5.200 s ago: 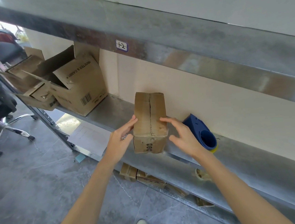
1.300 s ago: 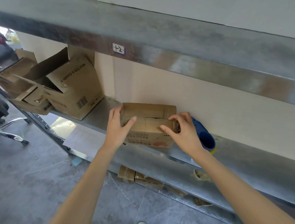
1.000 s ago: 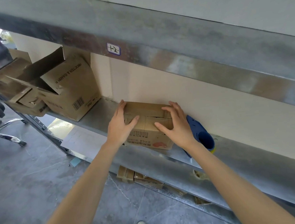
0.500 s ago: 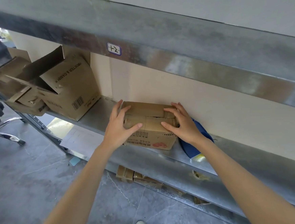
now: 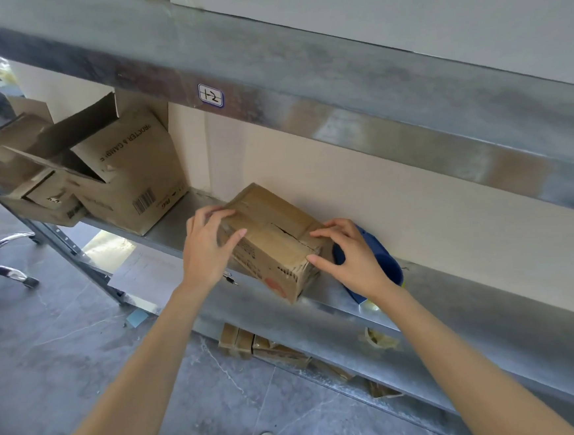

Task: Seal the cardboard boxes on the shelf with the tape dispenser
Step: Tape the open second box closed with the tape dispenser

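Box (image 5: 273, 239) has swivelled; seemingly light, soft-creased. Gripping its ends: left hand (image 5: 209, 249) 9 o'clock, right hand (image 5: 350, 260) 3 o'clock.

Three cardboard boxes (image 5: 273, 239) (image 5: 131, 174) (image 5: 36, 192), perhaps four far left; one tape dispenser (image 5: 387, 261); two hands (image 5: 209, 249) (image 5: 354, 261).

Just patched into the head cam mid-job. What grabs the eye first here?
The left hand and right hand grip the ends of a small cardboard box set askew on the metal shelf, its top seam showing a dark gap. Just behind the right hand lies the blue tape dispenser, partly hidden. Further left on the shelf stand larger boxes with open flaps.
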A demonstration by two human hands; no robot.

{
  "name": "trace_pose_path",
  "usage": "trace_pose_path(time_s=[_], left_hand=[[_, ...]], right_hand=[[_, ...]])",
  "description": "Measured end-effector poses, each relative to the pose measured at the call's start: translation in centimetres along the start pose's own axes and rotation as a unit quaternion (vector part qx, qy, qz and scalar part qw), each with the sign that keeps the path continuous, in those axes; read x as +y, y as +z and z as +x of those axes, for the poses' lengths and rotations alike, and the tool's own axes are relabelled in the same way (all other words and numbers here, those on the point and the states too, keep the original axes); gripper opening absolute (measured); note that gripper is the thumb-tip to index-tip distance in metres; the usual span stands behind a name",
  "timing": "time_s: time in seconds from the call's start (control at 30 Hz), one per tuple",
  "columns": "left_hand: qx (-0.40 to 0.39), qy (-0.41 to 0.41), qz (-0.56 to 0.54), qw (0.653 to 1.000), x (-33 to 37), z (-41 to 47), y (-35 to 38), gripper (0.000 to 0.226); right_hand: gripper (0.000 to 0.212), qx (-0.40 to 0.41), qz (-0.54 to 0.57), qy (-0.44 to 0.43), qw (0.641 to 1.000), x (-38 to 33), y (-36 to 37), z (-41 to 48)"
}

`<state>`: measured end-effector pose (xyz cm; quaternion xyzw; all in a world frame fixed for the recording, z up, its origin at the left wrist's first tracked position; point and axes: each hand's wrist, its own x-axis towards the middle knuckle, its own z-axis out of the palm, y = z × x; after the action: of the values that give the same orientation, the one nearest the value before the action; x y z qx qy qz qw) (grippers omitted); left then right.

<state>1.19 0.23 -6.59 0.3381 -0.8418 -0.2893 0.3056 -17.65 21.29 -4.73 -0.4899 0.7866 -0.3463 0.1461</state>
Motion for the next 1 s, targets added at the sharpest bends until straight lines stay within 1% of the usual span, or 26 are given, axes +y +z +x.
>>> trace_pose_path(time_s=[0.1, 0.17, 0.27, 0.43, 0.5, 0.57, 0.6, 0.67, 0.73, 0.8, 0.87, 1.0], left_hand=[[0.015, 0.009, 0.020, 1.000, 1.1, -0.5, 0.5, 0.038], [0.000, 0.029, 0.040, 0.999, 2.2, -1.4, 1.0, 0.040], [-0.029, 0.059, 0.083, 0.994, 3.4, -2.9, 2.1, 0.048], [-0.039, 0.073, 0.142, 0.986, 4.0, -3.4, 2.0, 0.062], [-0.044, 0.083, 0.162, 0.982, 4.0, -3.3, 1.5, 0.067], [-0.027, 0.073, 0.168, 0.983, 3.9, -3.5, 1.1, 0.071], [-0.018, 0.061, 0.172, 0.983, 3.7, -3.5, 0.8, 0.072], [-0.008, 0.037, 0.183, 0.982, 3.3, -3.7, 0.3, 0.074], [-0.006, 0.029, 0.199, 0.980, 3.0, -3.9, -0.1, 0.074], [-0.008, 0.033, 0.211, 0.977, 2.6, -4.2, -0.4, 0.072], [-0.008, 0.029, 0.207, 0.978, 2.3, -4.5, -0.5, 0.072], [-0.006, 0.011, 0.193, 0.981, 2.1, -5.3, -0.5, 0.079]], right_hand=[[0.042, 0.012, 0.006, 0.007, 1.000, -0.2, 0.4, -0.1], [0.042, 0.008, 0.004, 0.011, 1.000, -0.2, 0.5, 0.0], [0.043, 0.003, 0.000, 0.015, 1.000, -0.3, 0.4, 0.0], [0.041, -0.009, -0.035, -0.005, 0.999, -0.5, -0.3, -0.5], [0.040, 0.006, -0.054, -0.007, 0.999, 0.1, -0.9, -0.9], [0.041, 0.033, -0.090, -0.005, 0.995, 1.3, -1.4, -1.4], [0.042, 0.044, -0.117, 0.004, 0.992, 2.0, -1.6, -1.7], [0.045, 0.042, -0.171, 0.056, 0.983, 3.3, -1.7, -2.1], [0.050, 0.014, -0.215, 0.116, 0.969, 4.4, -1.4, -2.5], [0.056, -0.010, -0.243, 0.146, 0.959, 5.3, -0.9, -2.8], [0.060, -0.015, -0.232, 0.163, 0.959, 5.7, -0.5, -3.0], [0.064, 0.002, -0.219, 0.177, 0.960, 6.1, 0.0, -3.0]])
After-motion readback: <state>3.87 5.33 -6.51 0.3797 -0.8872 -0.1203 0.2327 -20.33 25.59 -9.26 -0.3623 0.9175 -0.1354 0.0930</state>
